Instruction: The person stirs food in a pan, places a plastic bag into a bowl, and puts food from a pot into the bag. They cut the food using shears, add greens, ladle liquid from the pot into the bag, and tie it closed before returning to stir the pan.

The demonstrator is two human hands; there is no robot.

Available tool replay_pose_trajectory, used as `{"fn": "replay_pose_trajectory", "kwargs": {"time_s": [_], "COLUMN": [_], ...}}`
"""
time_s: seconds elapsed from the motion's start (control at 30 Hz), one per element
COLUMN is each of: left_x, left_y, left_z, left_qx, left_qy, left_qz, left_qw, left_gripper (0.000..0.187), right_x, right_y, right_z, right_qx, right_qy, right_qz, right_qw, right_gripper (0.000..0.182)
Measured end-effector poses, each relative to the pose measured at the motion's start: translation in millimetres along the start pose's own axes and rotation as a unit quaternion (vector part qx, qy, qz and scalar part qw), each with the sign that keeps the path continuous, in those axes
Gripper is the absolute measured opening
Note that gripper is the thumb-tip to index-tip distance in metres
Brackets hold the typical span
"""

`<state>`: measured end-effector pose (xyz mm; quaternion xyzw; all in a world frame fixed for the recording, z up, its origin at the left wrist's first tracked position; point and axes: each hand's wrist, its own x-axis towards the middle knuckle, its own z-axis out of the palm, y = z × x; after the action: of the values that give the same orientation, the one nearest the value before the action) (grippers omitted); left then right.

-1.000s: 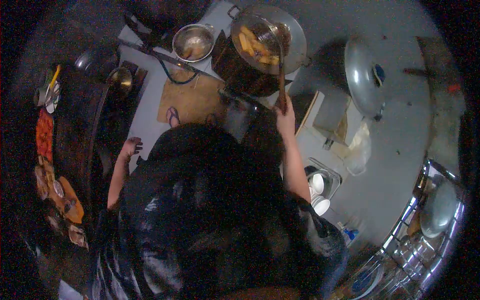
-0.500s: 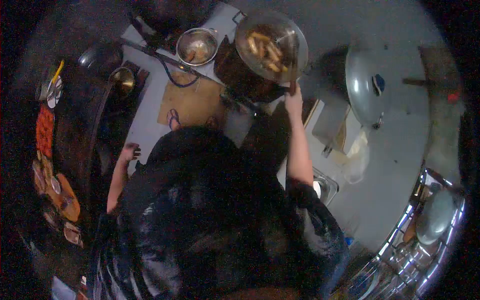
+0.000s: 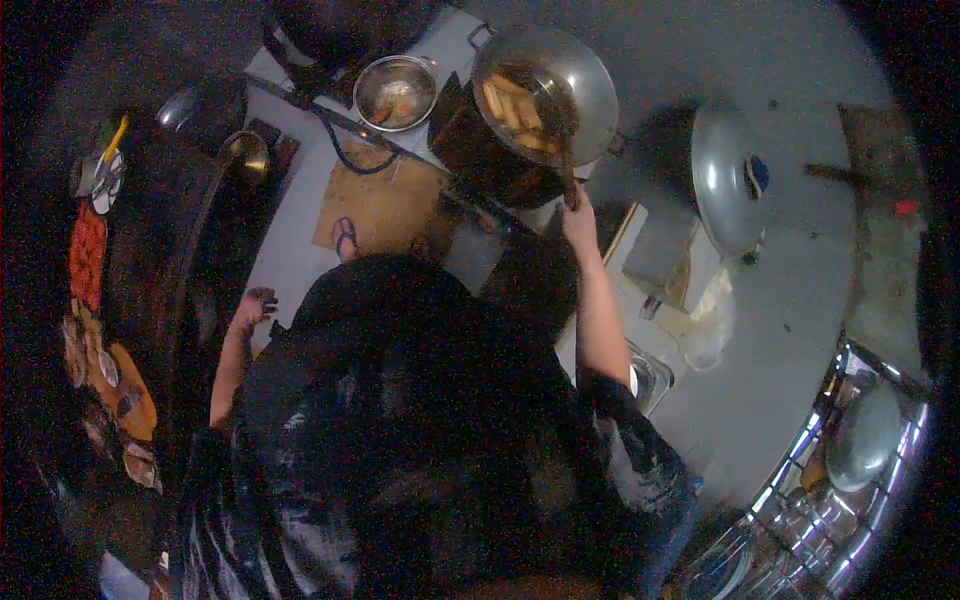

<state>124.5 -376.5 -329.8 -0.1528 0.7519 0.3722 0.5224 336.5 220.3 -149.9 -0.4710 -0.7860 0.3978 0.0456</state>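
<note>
My right hand (image 3: 577, 215) is closed around the handle of a long spatula (image 3: 568, 165). The tool's far end reaches into a wide metal wok (image 3: 598, 95) at the top. Several golden-brown pieces of food (image 3: 515, 105) lie in dark liquid on the wok's left side. My left hand (image 3: 259, 304) hangs at my left side, holding nothing, with its fingers apart and slightly curled. Left of the wok, a round metal strainer bowl (image 3: 397, 92) holds a few small brown bits.
A large metal lid (image 3: 722, 180) stands at the right. A box (image 3: 665, 255) and a plastic bag (image 3: 708, 330) lie below it. Brown cardboard (image 3: 375, 200) covers part of the floor. A wire rack (image 3: 810, 520) with dishes is at the lower right.
The spatula's handle and my right hand have shifted slightly left and down. The food pieces now lie closer together at the wok's left side. My left hand has barely moved.
</note>
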Motion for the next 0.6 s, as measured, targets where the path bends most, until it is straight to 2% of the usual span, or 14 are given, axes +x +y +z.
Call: {"fn": "replay_pose_trajectory", "kwargs": {"time_s": [0.07, 0.2, 0.27, 0.3, 0.37, 0.4, 0.47, 0.5, 0.57, 0.6], "left_x": [-5, 0, 2, 4, 13, 19, 25, 16, 6, 8], "left_y": [17, 26, 27, 26, 21, 18, 11, 15, 16, 13], "left_z": [2, 10, 11, 11, 8, 7, 6, 10, 15, 13], "left_qx": [0.023, 0.02, 0.011, 0.011, -0.014, -0.013, -0.017, -0.017, -0.01, -0.014], "left_qy": [-0.08, -0.077, -0.076, -0.076, -0.091, -0.092, -0.107, -0.106, -0.065, -0.062], "left_qz": [0.058, 0.074, 0.073, 0.073, 0.064, 0.065, 0.026, 0.026, 0.063, 0.063], "left_qw": [0.995, 0.994, 0.994, 0.994, 0.994, 0.994, 0.994, 0.994, 0.996, 0.996], "left_gripper": [0.032, 0.033, 0.032, 0.032, 0.03, 0.03, 0.03, 0.03, 0.03, 0.03], "right_x": [-15, -44, -50, -51, -56, -58, -57, -52, -36, -29], "right_y": [-9, -10, 11, 17, 25, 26, 27, 34, 44, 46], "right_z": [-3, -5, 2, 2, -1, -5, -17, -19, -19, -21], "right_qx": [0.044, 0.076, 0.005, 0.005, 0.122, 0.122, 0.192, 0.192, 0.1, 0.1], "right_qy": [-0.015, -0.009, 0.06, 0.06, 0.045, 0.047, -0.027, -0.027, -0.002, -0.006], "right_qz": [-0.008, -0.019, -0.084, -0.084, -0.103, -0.103, -0.005, -0.006, 0.006, 0.002], "right_qw": [0.999, 0.997, 0.995, 0.995, 0.986, 0.986, 0.981, 0.981, 0.995, 0.995], "right_gripper": [0.051, 0.052, 0.052, 0.052, 0.051, 0.051, 0.05, 0.05, 0.049, 0.049]}}
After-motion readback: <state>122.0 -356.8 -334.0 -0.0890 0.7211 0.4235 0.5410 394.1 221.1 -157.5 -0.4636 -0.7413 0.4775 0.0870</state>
